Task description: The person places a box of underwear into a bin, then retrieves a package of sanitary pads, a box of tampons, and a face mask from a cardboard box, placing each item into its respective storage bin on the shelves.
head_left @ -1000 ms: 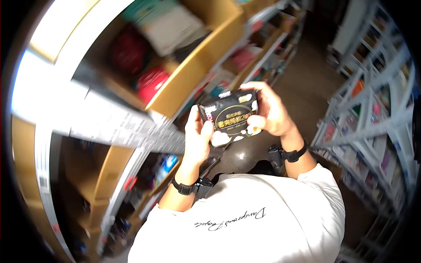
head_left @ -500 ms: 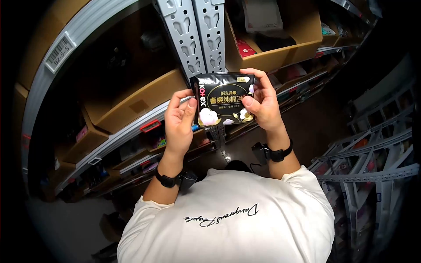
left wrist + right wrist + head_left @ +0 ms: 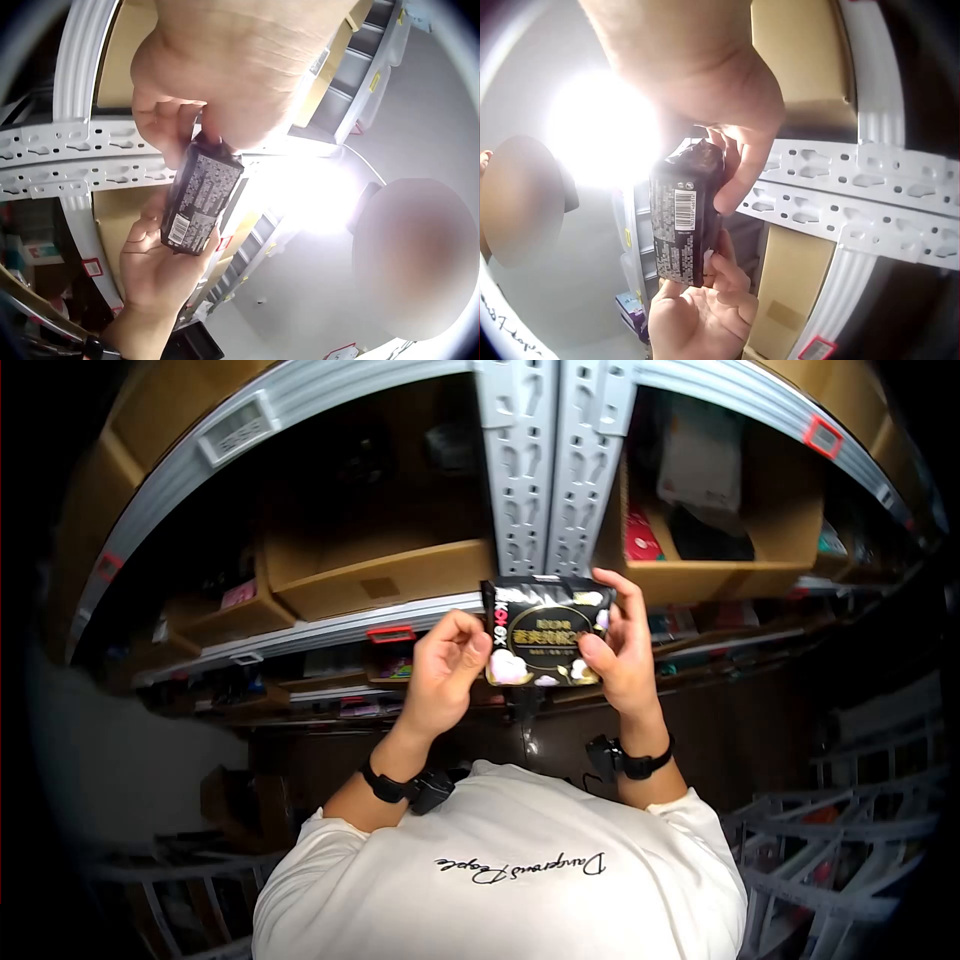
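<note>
Both hands hold a black package (image 3: 548, 632) with white flowers and gold lettering, in front of the shelf posts. At its left end, the left hand (image 3: 445, 670) pinches it between thumb and curled fingers. Around the right end, the right hand (image 3: 627, 650) has its thumb on the front face and its fingers behind. The left wrist view shows a narrow printed side of the package (image 3: 202, 199) with a barcode, a hand at each end. In the right wrist view the package (image 3: 682, 217) also shows a barcode on its side.
Perforated metal posts (image 3: 527, 480) stand directly beyond the package. A cardboard bin (image 3: 390, 575) sits on the shelf to the left, and another bin (image 3: 720, 578) with a red item (image 3: 640, 538) to the right. More metal racks (image 3: 830, 850) are at the lower right.
The view has turned to face the shelf posts, and the bins now lie on both sides of them. Both hands still hold the package, which appears a little lower than half a second ago.
</note>
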The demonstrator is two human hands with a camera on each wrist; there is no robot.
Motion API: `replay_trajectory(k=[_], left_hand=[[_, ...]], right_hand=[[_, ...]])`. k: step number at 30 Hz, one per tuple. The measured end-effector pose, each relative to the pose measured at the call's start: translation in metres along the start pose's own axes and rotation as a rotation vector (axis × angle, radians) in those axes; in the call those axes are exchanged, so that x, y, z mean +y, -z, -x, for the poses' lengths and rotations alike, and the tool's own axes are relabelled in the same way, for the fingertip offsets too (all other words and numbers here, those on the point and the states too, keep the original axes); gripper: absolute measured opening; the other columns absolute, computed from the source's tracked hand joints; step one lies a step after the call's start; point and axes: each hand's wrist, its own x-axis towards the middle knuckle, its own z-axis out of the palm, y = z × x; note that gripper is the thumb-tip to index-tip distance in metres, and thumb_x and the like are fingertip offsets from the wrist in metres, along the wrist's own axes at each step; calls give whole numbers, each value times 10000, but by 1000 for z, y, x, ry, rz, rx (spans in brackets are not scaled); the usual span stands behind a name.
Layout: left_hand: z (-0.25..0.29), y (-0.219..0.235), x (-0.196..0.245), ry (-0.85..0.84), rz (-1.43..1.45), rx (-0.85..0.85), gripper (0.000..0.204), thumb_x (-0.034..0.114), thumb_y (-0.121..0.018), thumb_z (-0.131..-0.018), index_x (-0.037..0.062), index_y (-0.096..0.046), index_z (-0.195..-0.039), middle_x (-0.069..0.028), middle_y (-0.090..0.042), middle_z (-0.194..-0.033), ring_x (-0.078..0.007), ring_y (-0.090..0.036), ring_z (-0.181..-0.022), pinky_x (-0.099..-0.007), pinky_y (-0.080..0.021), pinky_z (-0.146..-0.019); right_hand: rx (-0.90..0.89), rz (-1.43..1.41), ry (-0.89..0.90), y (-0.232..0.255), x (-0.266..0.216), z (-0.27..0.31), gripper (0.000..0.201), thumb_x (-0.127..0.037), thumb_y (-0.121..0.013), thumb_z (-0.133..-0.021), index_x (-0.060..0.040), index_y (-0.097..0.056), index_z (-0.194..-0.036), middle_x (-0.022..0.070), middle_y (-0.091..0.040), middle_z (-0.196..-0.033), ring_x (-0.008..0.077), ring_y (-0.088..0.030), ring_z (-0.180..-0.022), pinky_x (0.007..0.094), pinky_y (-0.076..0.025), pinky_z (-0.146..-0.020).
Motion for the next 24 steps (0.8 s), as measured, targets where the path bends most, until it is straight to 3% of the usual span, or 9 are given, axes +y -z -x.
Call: replay_trajectory(k=[5, 8, 9, 10, 13, 17, 18, 24], left_hand=[[18, 22, 11, -21, -24, 59, 195, 193, -559, -1028, 33, -512, -929, 39, -509, -840, -23, -443, -772, -196, -401, -709], [35, 59, 11, -30, -45, 127, 190, 198, -534, -1038, 13, -555, -1005, 16, -568, -912, -43, -487, -847, -220, -434, -792], [32, 48, 8, -59, -68, 158, 199, 199, -525, -1042, 6, -569, -1037, 8, -587, -941, -52, -500, -874, -229, -442, -821], [42, 71, 13, -80, -86, 166, 234, 247, -498, -1051, 19, -548, -1032, -12, -626, -1008, -62, -557, -931, -242, -456, -861], [60, 127, 20, -111, -170, 187, 244, 251, -497, -1049, 16, -555, -1016, -12, -617, -985, -63, -538, -904, -239, -443, -850], [81, 207, 34, -95, -199, 234, 252, 251, -514, -1036, 7, -551, -987, 5, -596, -905, -49, -504, -830, -216, -424, -779], [84, 226, 35, -154, -175, 257, 155, 165, -558, -1014, 38, -529, -929, 64, -493, -775, -24, -395, -705, -188, -346, -634], [111, 349, 68, -181, -233, 284, 109, 98, -563, -987, 27, -516, -918, 43, -515, -782, -19, -427, -706, -174, -357, -632]], right_hand=[[-87, 32, -40, -23, 9, -15, 812, -163, -745, -838, -28, -262, -1476, 153, -608, -1168, 211, -607, -1088, 351, -477, -971], [-182, 49, -49, -55, 23, -27, 850, -134, -738, -832, -35, -230, -1506, 149, -614, -1151, 222, -611, -1084, 353, -478, -966], [-213, 48, -26, -44, 20, -29, 842, -107, -739, -829, -36, -240, -1503, 150, -596, -1181, 224, -598, -1105, 357, -467, -979], [-229, 53, -41, -68, 30, -31, 822, -92, -737, -831, -33, -258, -1496, 150, -581, -1203, 223, -590, -1114, 359, -462, -984], [-357, 120, -90, -105, 51, -42, 682, -61, -735, -849, -28, -379, -1429, 130, -556, -1220, 191, -570, -1113, 334, -474, -960], [-389, 227, -110, -165, 89, -56, 619, -78, -752, -846, -30, -422, -1367, 108, -568, -1183, 169, -585, -1058, 319, -492, -924], [-407, 271, -135, -182, 97, -60, 598, -78, -753, -846, -27, -431, -1348, 107, -569, -1174, 163, -590, -1033, 317, -496, -914], [-483, 587, -81, -301, 141, -96, 465, -154, -812, -805, -1, -526, -1138, 92, -608, -1089, 136, -593, -939, 287, -515, -780]])
